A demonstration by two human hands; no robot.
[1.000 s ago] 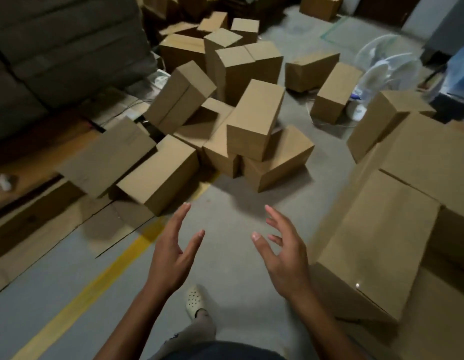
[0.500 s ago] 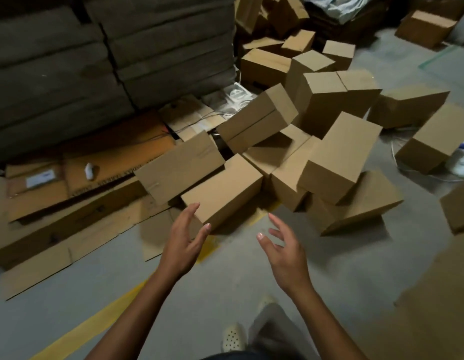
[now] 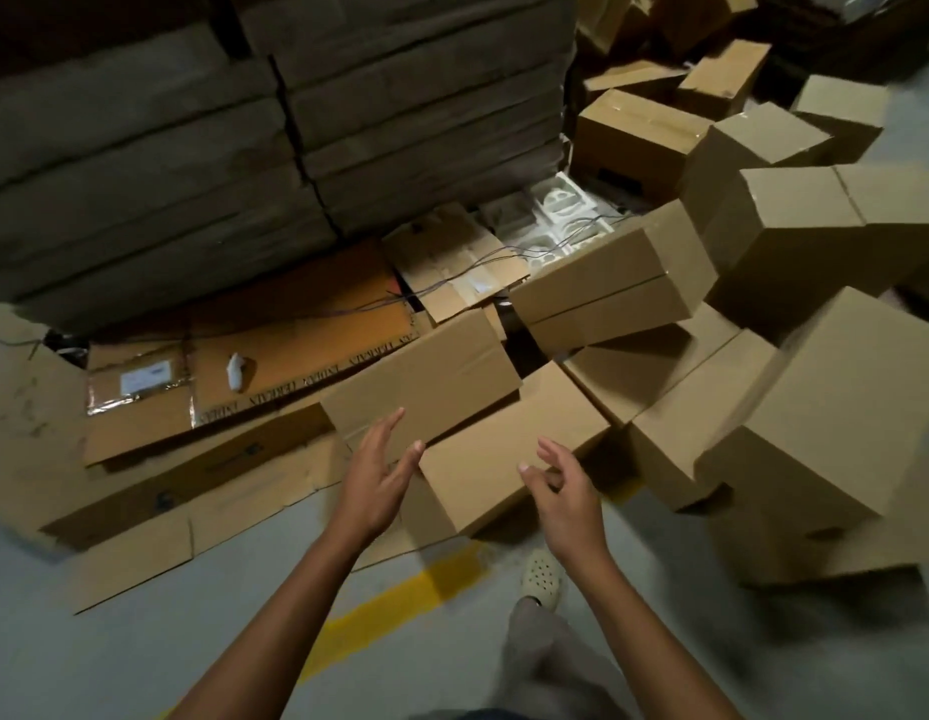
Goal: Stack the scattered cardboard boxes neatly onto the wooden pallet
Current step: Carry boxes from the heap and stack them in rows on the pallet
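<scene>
Brown box (image 3: 509,454) sits near. Left hand (image 3: 380,478) and right hand (image 3: 566,493) are spread wide, holding nothing. Grab both ends evenly.

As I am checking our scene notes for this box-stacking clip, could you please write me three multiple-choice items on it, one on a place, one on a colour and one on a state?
1. Where does the white foam tray lie?
A. At the foot of the tall dark stack
B. In the person's arms
C. On a high shelf

2. What colour is the painted floor stripe?
A. Red
B. Yellow
C. Blue

3. How are the left hand and the right hand?
A. Both carrying one box
B. Both clenched into fists
C. Both open, gripping nothing, held out toward the nearest box

Answers:
1 A: the tray lies on the ground by the stack's base.
2 B: the stripe is plainly yellow against the grey floor.
3 C: the fingers are spread, with nothing held in them.
</scene>
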